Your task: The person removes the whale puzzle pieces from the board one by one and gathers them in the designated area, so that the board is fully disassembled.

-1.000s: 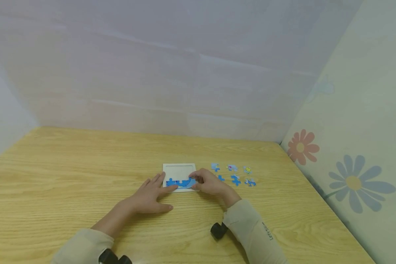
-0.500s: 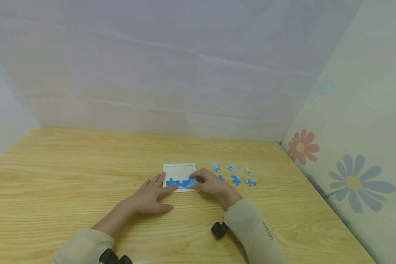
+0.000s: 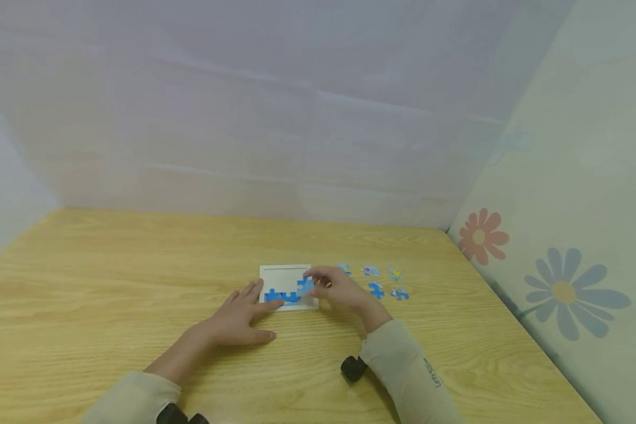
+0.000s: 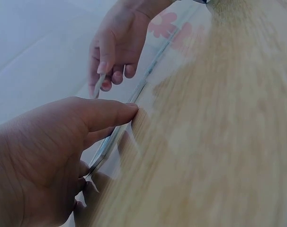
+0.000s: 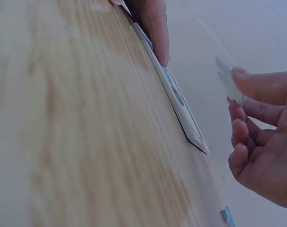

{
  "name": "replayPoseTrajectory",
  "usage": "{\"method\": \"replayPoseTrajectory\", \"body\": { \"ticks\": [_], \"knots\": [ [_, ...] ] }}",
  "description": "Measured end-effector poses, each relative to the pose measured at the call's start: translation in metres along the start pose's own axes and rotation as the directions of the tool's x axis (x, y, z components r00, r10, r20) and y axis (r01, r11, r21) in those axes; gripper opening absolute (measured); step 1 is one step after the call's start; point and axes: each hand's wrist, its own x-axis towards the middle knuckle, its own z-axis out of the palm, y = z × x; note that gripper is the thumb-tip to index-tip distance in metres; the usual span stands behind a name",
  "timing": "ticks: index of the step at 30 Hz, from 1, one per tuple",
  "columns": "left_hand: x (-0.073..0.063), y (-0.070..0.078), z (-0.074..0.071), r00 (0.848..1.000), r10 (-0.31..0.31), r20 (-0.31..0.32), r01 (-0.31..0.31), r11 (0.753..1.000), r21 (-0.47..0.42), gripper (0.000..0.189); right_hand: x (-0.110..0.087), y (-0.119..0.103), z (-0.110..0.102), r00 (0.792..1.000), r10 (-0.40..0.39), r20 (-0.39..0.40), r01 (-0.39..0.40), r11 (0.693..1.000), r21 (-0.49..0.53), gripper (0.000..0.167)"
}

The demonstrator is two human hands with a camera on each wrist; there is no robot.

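A shallow white puzzle tray [image 3: 282,274] lies on the table, blue jigsaw pieces [image 3: 275,296] along its near side. My left hand [image 3: 237,323] rests at the tray's left and near edges with fingers extended. Between thumb and fingertips, my right hand [image 3: 344,291] pinches a light-blue jigsaw piece [image 3: 304,287] over the tray's right end. The right wrist view shows that piece [image 5: 228,81] tilted and raised off the tray [image 5: 183,113]. In the left wrist view, the held piece [image 4: 99,85] appears edge-on, beyond my left hand [image 4: 44,146].
Several loose puzzle pieces [image 3: 376,289] lie right of the tray, some partly behind my right hand. The wooden table [image 3: 138,265] meets a pale sheet [image 3: 217,129] at the back and a flower-printed wall [image 3: 577,194] on the right.
My right hand has lifted the light-blue jigsaw piece from the tray's near right corner, where it lay low before. My left hand stays at the tray. The head view has shifted slightly.
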Motion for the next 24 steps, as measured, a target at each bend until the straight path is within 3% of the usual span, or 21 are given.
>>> {"method": "replayPoseTrajectory", "body": {
  "ticks": [5,11,18,24],
  "knots": [
    [0.000,0.000,0.002,1.000,-0.007,-0.007,0.007,1.000,0.001,0.062,-0.009,-0.002,-0.008,0.999,-0.031,-0.043,0.034,0.996,0.080,0.035],
    [0.000,0.000,0.004,1.000,-0.011,-0.008,0.011,1.000,-0.007,0.062,-0.015,0.024,-0.020,0.993,-0.080,-0.088,0.098,0.970,0.224,0.038],
    [-0.001,-0.001,0.002,1.000,0.003,-0.008,-0.003,1.000,-0.030,0.063,-0.034,0.040,-0.037,0.995,-0.060,-0.086,0.083,0.948,0.308,0.041],
    [-0.001,0.001,0.001,1.000,0.000,-0.002,0.000,1.000,-0.027,0.063,-0.055,0.045,-0.052,0.993,0.014,-0.120,0.021,0.957,0.289,0.040]
  ]
}}
